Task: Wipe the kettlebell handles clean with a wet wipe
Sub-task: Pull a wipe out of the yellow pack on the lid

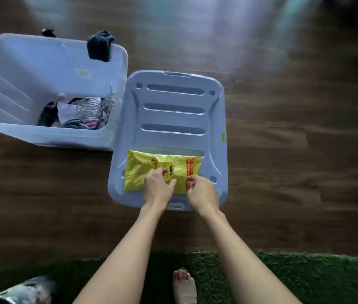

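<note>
A yellow wet-wipe pack (143, 167) with an orange stripe lies flat on a pale blue plastic lid (173, 110) on the floor. My left hand (157, 187) rests on the middle of the pack, its fingers curled on the label flap. My right hand (202, 191) pinches the pack's near right edge at the orange stripe. No kettlebell is in view.
An open pale blue storage bin (42, 73) stands to the left of the lid, holding cables and small items, with a dark cloth (100, 46) draped on its rim. Dark wood floor surrounds both. A green rug (283, 277) and a foot (183, 284) lie near me.
</note>
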`<state>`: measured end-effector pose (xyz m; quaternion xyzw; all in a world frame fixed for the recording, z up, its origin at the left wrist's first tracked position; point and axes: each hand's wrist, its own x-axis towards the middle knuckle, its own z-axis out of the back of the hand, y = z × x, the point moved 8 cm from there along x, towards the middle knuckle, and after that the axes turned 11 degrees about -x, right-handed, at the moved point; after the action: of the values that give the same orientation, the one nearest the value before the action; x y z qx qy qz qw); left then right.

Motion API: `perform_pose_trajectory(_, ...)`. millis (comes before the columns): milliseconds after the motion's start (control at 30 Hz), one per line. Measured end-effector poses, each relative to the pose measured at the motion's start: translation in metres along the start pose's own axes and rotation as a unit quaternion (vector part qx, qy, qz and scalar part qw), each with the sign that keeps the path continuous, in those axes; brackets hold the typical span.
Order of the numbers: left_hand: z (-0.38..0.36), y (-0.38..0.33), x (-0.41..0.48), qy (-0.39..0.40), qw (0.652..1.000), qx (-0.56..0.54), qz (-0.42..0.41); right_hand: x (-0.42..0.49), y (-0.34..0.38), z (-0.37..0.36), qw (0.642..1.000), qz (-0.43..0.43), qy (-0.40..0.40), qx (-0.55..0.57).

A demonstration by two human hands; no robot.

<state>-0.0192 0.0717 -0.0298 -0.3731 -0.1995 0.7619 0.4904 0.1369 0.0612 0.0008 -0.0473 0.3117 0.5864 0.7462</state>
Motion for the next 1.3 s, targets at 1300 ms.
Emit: perform_pose_trajectory(1300,0.05,0.123,0.042,-0.043,0.935,-0.299,0.187,0.072,0.039,-0.066,0.96,-0.077,-0.18,0.201)
